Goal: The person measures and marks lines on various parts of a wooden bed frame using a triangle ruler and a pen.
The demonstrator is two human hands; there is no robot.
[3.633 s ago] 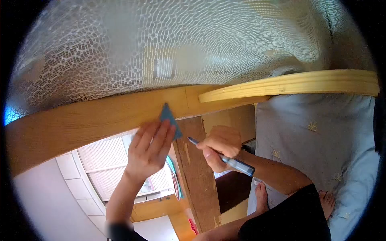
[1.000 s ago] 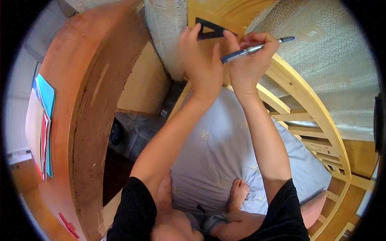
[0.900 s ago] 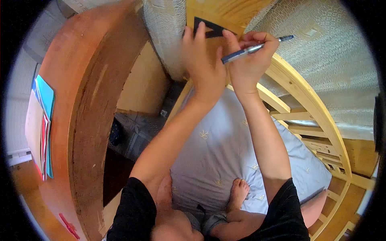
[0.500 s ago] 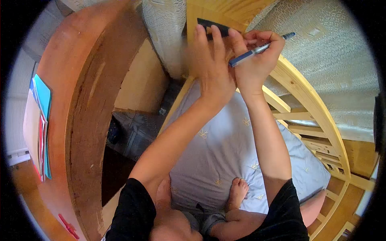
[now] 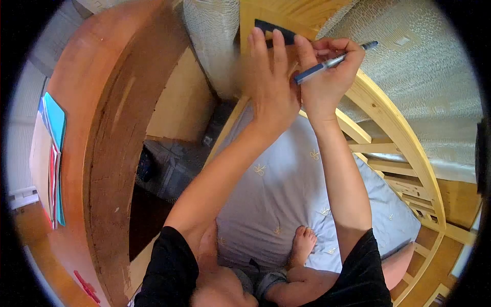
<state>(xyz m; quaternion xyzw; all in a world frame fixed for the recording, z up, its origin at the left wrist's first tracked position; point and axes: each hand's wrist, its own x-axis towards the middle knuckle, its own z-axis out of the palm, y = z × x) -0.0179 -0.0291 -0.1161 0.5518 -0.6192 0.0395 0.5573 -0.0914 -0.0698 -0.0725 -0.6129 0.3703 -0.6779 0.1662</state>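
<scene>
High in the view, my left hand (image 5: 271,84) lies with its fingers stretched out and apart, the fingertips at the edge of a flat black piece (image 5: 276,29) on a wooden panel (image 5: 294,13). Part of that black piece is hidden behind my fingers, and I cannot tell what it is. Close beside it, my right hand (image 5: 330,84) is closed around a pen (image 5: 312,73) with a blue end and a clear barrel. The pen slants across the hand, its dark tip end pointing up and right. My right index finger reaches toward the black piece.
Below lies a grey mattress (image 5: 266,199) with bare feet on it, bordered on the right by a wooden bed rail (image 5: 399,123). A brown wooden furniture piece (image 5: 110,169) stands at left, with folders (image 5: 53,153) on it. Patterned curtains (image 5: 409,77) hang behind.
The view has shifted very slightly, so the hands and black piece appear a little to the right. Both hands keep about the same pose, and the pen stays in my right hand.
</scene>
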